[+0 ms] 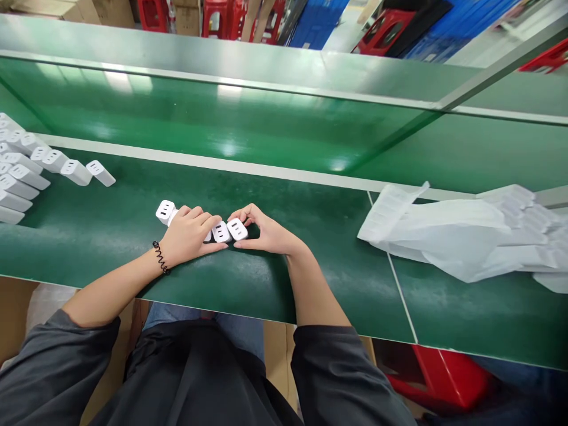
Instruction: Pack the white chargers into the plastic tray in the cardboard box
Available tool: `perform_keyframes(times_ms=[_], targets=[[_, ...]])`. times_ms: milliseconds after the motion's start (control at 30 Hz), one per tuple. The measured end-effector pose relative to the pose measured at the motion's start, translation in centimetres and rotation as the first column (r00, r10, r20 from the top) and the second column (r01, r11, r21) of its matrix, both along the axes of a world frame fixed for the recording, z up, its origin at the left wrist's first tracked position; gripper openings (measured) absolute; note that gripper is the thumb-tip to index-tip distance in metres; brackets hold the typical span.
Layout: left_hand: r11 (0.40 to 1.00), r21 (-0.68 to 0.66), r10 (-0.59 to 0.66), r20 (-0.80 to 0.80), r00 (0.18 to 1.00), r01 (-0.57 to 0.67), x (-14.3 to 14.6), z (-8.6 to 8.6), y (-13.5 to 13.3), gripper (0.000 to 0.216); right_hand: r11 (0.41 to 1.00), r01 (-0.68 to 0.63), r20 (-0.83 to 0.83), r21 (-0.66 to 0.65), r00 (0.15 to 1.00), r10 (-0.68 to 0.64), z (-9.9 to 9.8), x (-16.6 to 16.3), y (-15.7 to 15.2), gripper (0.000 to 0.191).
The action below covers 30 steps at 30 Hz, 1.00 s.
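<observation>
Several white USB charger adapters stand in a slanting row on the green work surface in front of me. My left hand (190,234) is closed over the middle of that row and hides part of it. One charger (165,209) sticks out beyond its left side, and another charger (220,232) shows by its thumb. My right hand (260,228) pinches the charger at the row's right end (237,229) between thumb and fingers. That charger's port face is turned up, and it touches its neighbour. The two hands are close together but apart.
More white chargers (20,171) are grouped at the far left, with a single charger (101,173) at their right edge. Translucent white plastic bags (465,234) lie on the right. A low green panel (222,118) runs along the back. A red stool (437,376) is below the front edge.
</observation>
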<state>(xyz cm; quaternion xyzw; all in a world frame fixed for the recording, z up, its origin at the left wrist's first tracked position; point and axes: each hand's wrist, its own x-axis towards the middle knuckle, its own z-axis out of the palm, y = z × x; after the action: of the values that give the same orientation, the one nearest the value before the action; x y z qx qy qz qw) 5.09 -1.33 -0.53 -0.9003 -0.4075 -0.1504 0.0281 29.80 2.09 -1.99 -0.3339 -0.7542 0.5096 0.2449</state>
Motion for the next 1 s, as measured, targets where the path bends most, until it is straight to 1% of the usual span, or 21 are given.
perform_keyframes(times_ms=[67,100,167,233,300,367,467,533,600,700,733,800,867,1000], targets=[[1.000,-0.001,0.005,0.001,1.000,-0.005,0.0,-0.1,0.0,0.054,0.998,-0.061,0.008,-0.025,0.998,0.061,0.0,0.3,0.0,0.049],[1.000,0.001,0.006,0.002,1.000,-0.006,0.0,-0.1,0.0,0.056,0.997,-0.071,0.008,-0.026,0.997,0.071,0.0,0.4,0.1,0.053],[1.000,0.004,0.000,0.007,1.000,0.000,0.1,-0.2,0.1,0.061,0.998,-0.060,0.028,0.004,0.998,0.060,-0.1,0.5,0.1,0.067],[1.000,-0.007,-0.016,0.017,1.000,0.017,0.1,0.0,0.1,0.066,0.997,-0.048,0.081,0.068,0.996,0.042,-0.1,0.3,-0.1,0.074],[0.999,-0.028,-0.035,0.032,0.999,0.036,0.0,0.2,0.1,0.073,0.986,-0.048,0.126,0.160,0.992,0.028,-0.2,-0.1,-0.3,0.071],[0.999,-0.032,-0.025,0.047,0.999,0.027,-0.3,0.5,0.0,0.078,0.967,-0.046,0.126,0.252,0.992,0.014,-0.2,-0.6,-0.6,0.067],[0.999,-0.015,0.029,0.035,0.999,-0.028,-0.9,0.9,0.0,0.079,0.948,-0.041,0.107,0.317,0.994,0.007,-0.3,-1.5,-1.1,0.063],[0.999,-0.032,0.040,0.019,0.999,-0.039,-1.3,1.2,0.0,0.073,0.948,-0.032,0.109,0.317,0.994,-0.003,-0.3,-1.8,-1.2,0.054],[0.996,-0.091,0.011,0.031,0.999,-0.008,-1.5,1.6,0.0,0.064,0.953,-0.009,0.114,0.303,0.993,-0.027,-0.2,-1.7,-1.1,0.047],[0.967,-0.231,-0.086,0.099,0.991,0.108,-1.8,2.1,0.0,0.049,0.960,0.013,0.108,0.279,0.993,-0.045,-0.1,-1.0,-0.6,0.046],[0.948,-0.277,-0.126,0.126,0.984,0.157,-1.8,2.3,0.1,0.047,0.962,0.007,0.103,0.273,0.994,-0.036,-0.1,-0.7,-0.4,0.046],[0.909,-0.341,-0.193,0.169,0.967,0.241,-2.0,2.6,0.2,0.052,0.965,-0.011,0.089,0.264,0.996,-0.013,0.1,-0.4,-0.2,0.047],[0.895,-0.354,-0.214,0.190,0.958,0.270,-2.2,2.9,0.3,0.056,0.967,-0.026,0.083,0.254,0.997,0.005,0.2,-0.4,-0.2,0.046],[0.924,-0.312,-0.170,0.178,0.969,0.219,-3.0,3.5,0.5,0.053,0.968,-0.055,0.086,0.245,0.996,0.034,0.4,-0.9,-0.6,0.047]])
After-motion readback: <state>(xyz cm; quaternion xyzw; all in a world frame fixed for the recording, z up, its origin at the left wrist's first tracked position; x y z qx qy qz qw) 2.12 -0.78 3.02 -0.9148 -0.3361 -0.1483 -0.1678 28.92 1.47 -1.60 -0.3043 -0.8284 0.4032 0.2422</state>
